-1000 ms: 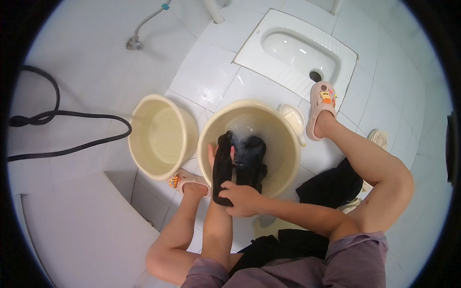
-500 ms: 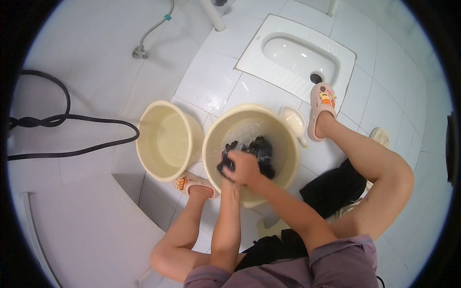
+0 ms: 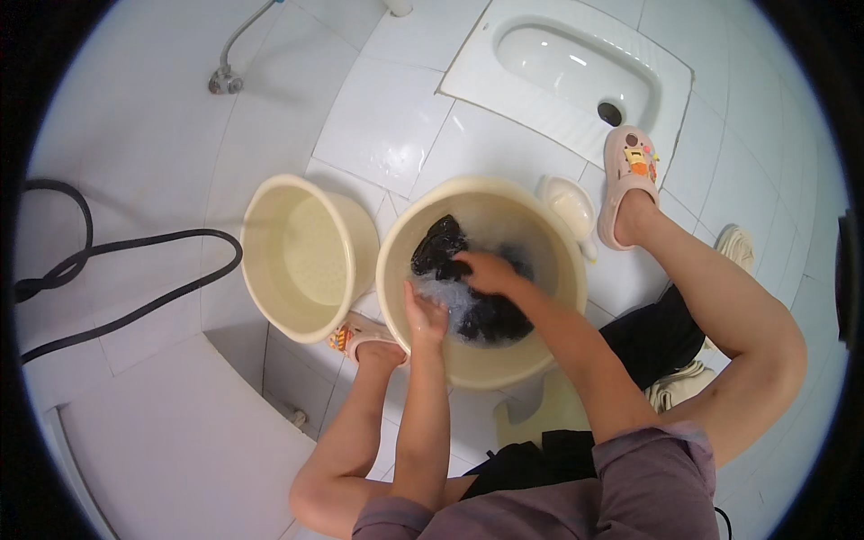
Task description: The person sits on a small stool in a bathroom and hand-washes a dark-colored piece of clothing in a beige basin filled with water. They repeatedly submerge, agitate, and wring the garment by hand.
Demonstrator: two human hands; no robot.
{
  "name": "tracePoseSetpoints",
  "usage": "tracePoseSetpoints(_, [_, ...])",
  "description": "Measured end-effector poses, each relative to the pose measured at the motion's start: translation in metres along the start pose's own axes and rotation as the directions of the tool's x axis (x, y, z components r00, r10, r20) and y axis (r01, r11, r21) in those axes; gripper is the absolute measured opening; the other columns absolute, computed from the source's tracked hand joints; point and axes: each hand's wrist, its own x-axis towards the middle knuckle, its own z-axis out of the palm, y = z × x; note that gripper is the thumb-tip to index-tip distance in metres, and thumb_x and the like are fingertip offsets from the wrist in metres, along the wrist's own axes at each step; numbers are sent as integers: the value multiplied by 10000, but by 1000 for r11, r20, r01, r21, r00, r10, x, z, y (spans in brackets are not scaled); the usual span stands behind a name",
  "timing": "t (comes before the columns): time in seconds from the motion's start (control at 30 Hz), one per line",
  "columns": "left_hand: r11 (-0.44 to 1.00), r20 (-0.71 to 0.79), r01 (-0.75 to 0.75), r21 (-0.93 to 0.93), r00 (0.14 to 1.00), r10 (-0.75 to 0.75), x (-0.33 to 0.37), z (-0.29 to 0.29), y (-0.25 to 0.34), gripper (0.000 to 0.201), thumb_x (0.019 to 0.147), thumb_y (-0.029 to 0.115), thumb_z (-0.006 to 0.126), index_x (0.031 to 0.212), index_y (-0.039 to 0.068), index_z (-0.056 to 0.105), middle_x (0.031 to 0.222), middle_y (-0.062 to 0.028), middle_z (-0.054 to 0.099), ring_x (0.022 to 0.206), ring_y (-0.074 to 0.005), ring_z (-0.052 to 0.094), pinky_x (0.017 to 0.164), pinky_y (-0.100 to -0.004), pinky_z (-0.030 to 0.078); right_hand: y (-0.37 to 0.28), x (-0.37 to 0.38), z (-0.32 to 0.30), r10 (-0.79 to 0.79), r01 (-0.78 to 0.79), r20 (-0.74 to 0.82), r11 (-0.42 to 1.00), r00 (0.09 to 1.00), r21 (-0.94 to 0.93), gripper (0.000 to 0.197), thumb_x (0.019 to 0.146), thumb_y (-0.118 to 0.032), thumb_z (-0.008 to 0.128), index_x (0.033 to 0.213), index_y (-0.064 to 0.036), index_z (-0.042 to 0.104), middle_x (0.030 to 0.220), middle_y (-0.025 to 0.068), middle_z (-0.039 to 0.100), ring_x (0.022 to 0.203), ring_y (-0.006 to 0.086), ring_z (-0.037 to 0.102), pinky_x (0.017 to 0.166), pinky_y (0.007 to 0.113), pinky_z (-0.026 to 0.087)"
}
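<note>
A large cream basin (image 3: 472, 367) holds cloudy, sudsy water and wet black cloth (image 3: 439, 243). My right hand (image 3: 490, 273) is inside it, its fingers closed on the cloth, part of which bunches up at the far left of the basin. More dark cloth (image 3: 497, 320) lies in the water at the near right; whether it is the same piece I cannot tell. At the basin's near left side, my left hand (image 3: 426, 315) is turned palm up over the water. Its fingers are stretched out and hold nothing.
A smaller cream bucket (image 3: 358, 236) stands left of the basin, a white dipper (image 3: 569, 209) right of it. Black cloth (image 3: 655, 344) lies by my right leg. A squat toilet (image 3: 477, 67) is set in the floor beyond; a black hose (image 3: 153, 243) loops at left.
My hands were together on the bunched black cloth. Now they are apart: the left has let go, and the right has moved right and away from me, with the cloth spread farther back.
</note>
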Motion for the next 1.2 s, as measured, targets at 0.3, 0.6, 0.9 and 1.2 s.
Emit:
tracePoseSetpoints(0.3, [969, 231, 131, -210, 970, -81, 4, 28, 9, 577, 818, 564, 450, 1124, 77, 499, 1132, -93, 535, 1030, -231, 495, 881, -402, 389, -97, -74, -17, -299, 256, 67, 897, 952, 361, 339, 661, -218, 611, 960, -59, 618, 921, 154, 620, 849, 320, 589, 737, 369, 460])
tracePoseSetpoints(0.6, [686, 645, 500, -529, 762, -59, -17, 34, -5, 483, 870, 442, 432, 1136, 42, 482, 1148, -106, 527, 1032, -238, 517, 899, -401, 411, -166, -176, -53, -452, 460, -84, 876, 888, 149, 348, 683, -257, 628, 994, -104, 594, 869, 135, 534, 855, 282, 548, 648, 359, 456])
tracePoseSetpoints(0.9, [967, 138, -63, -245, 985, 99, -69, 69, 2, 472, 883, 416, 406, 1155, 36, 471, 1174, -119, 514, 1051, -248, 510, 915, -404, 405, -129, -99, -29, -465, 414, -391, 885, 794, -213, 233, 649, -297, 655, 719, -89, 576, 695, 91, 501, 649, 271, 540, 538, 353, 448])
tracePoseSetpoints(1.2, [994, 132, 5, -106, 991, 9, -36, 59, 16, 475, 863, 401, 455, 1209, 74, 445, 1220, -84, 480, 1104, -259, 461, 970, -420, 333, -13, -1, -50, 271, -26, -594, 922, 758, 386, 476, 761, -325, 588, 1114, -12, 514, 1070, 210, 547, 1037, 371, 497, 816, 422, 432])
